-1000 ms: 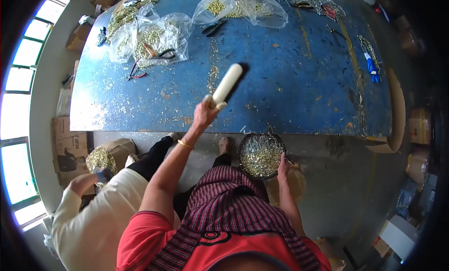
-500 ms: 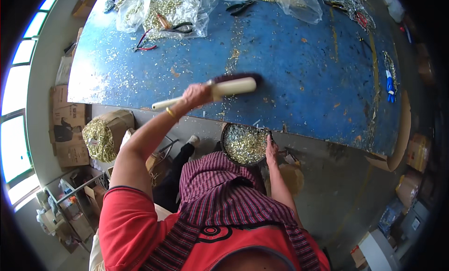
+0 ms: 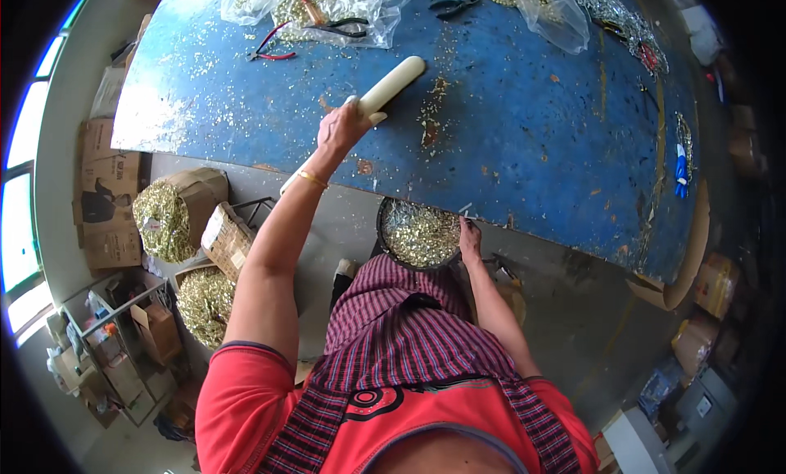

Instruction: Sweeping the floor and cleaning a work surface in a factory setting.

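My left hand [image 3: 342, 130] is closed round a bench brush with a cream-coloured back [image 3: 395, 83]. The brush lies over the blue table [image 3: 508, 138], slanting away to the right, and its bristles are mostly hidden beneath it. Below the table's near edge, my right hand [image 3: 469, 239] grips the right rim of a round black pan [image 3: 381, 230]. Small gold and silver metal bits [image 3: 426, 237] fill the pan. More shiny bits are scattered on the tabletop, with a small patch [image 3: 434, 106] just right of the brush.
At the table's far side lie clear plastic bags of gold pieces [image 3: 327, 3], red-handled pliers [image 3: 270, 48], black pliers [image 3: 454, 7] and silver chains [image 3: 614, 11]. A blue-handled tool [image 3: 681, 171] rests near the right edge. Cartons of gold chain [image 3: 164, 216] stand on the floor at left.
My left hand has swung the brush from lying nearly sideways by the near edge to pointing farther across the table. My right hand keeps hold of the pan under the edge.
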Demonstrator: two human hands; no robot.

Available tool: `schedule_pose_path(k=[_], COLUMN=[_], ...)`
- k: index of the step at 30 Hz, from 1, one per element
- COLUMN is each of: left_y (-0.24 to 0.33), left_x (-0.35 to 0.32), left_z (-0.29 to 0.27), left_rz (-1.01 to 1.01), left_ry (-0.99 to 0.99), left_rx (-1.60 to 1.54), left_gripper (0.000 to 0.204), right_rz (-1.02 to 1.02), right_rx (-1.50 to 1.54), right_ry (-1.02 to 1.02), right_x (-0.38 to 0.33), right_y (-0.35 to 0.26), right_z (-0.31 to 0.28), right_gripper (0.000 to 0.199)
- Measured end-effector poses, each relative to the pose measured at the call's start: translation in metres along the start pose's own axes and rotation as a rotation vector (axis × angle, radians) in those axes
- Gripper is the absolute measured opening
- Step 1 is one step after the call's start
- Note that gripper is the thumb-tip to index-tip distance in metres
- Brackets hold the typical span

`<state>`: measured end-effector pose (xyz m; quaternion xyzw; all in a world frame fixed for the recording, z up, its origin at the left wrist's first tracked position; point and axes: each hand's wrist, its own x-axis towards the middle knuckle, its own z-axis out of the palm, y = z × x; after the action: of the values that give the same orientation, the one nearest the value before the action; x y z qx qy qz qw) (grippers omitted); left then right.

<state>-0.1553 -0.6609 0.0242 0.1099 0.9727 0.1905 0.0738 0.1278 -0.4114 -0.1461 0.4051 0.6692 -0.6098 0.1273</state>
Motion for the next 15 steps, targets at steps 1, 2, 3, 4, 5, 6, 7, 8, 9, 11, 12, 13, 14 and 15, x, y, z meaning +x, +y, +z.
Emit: schedule_pose_path(k=[1, 2, 3, 4, 5, 6, 7, 8, 9, 11, 12, 13, 14, 15], left_y=[0.007, 0.013, 0.013, 0.011, 0.005, -0.004, -0.005, 0.016, 0.020, 0.020, 0.016, 0.010, -0.004, -0.005], left_x=[0.003, -0.006, -0.026, -0.052, -0.082, -0.110, -0.133, -0.148, -0.164, -0.186, -0.194, -0.203, -0.207, -0.210], left_z=[-0.006, 0.004, 0.017, 0.032, 0.047, 0.058, 0.057, 0.030, 0.015, -0.005, -0.013, -0.022, -0.023, -0.045], left_rz=[0.016, 0.111, 0.192, 0.237, 0.281, 0.307, 0.314, 0.262, 0.254, 0.086, -0.059, -0.197, -0.276, -0.394], left_ry=[-0.027, -0.148, -0.265, -0.260, -0.253, -0.191, -0.170, -0.277, -0.247, -0.209, -0.193, -0.187, -0.138, -0.153], left_rx=[-0.017, 0.093, 0.214, 0.248, 0.287, 0.086, -0.024, -0.057, -0.084, -0.258, -0.363, -0.474, -0.647, -0.865], left_gripper=[0.050, 0.048, 0.047, 0.043, 0.039, 0.035, 0.035, 0.041, 0.047, 0.053, 0.052, 0.052, 0.048, 0.041], right_rz=[-0.029, -0.089, -0.108, -0.080, -0.055, -0.067, -0.073, -0.085, -0.160, -0.257, -0.256, -0.245, -0.255, -0.135], right_rx=[-0.025, -0.055, -0.059, -0.016, 0.029, 0.081, 0.134, 0.155, 0.132, 0.115, 0.144, 0.171, 0.181, 0.116], right_ry=[-0.003, 0.039, 0.003, 0.012, 0.019, -0.002, -0.016, -0.035, 0.024, 0.053, 0.045, 0.047, 0.040, -0.025], right_x=[0.007, 0.005, 0.003, 0.000, -0.005, -0.013, -0.020, -0.020, -0.017, -0.017, -0.020, -0.027, -0.027, -0.033], right_y=[0.000, 0.001, -0.001, -0.004, -0.011, -0.023, -0.030, -0.022, -0.016, -0.011, -0.011, -0.014, -0.019, -0.025], right_z=[0.004, 0.001, 0.001, 0.000, 0.004, 0.011, 0.017, 0.020, 0.023, 0.024, 0.025, 0.028, 0.031, 0.030], right_gripper=[0.041, 0.041, 0.041, 0.042, 0.042, 0.042, 0.043, 0.043, 0.042, 0.042, 0.043, 0.043, 0.043, 0.045])
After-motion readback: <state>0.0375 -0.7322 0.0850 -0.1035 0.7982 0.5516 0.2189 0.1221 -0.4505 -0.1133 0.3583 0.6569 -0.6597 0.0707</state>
